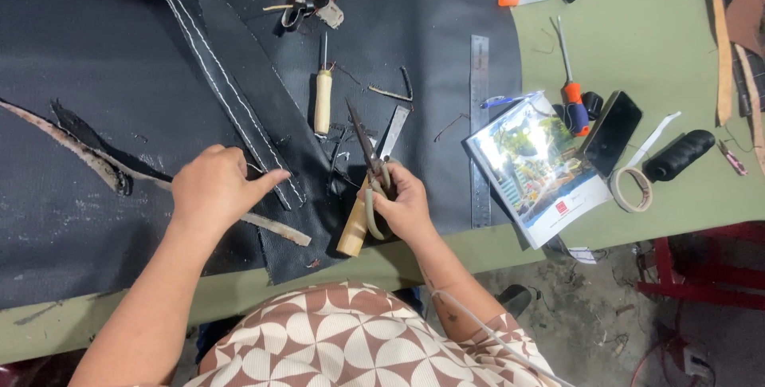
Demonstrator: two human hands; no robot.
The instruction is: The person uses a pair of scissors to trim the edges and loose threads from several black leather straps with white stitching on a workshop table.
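Right hand (406,208) is closed around the grey handles of a pair of scissors (368,156), whose closed blades point toward the far side of the table over the black leather sheet (96,76). Just beneath that hand lies a pale wooden tool handle (351,231), touching the near edge of the sheet. Left hand (213,188) rests flat and loosely curled on a black stitched strap (239,108), its thumb stretched right toward the white stitch line; it presses down on the strap and grips nothing. A thin pale leather strip (275,227) runs out from under that hand toward the right. Farther away on the sheet lies an awl with a light wooden handle (322,100), and to the right of the scissors a steel ruler (480,132) stretches from far to near. Right of the ruler, on the green table (637,12), sit a glossy booklet (538,168), a dark phone (612,132), an orange-handled screwdriver (571,92), a roll of tape (632,189) and a spool of black thread (679,155).
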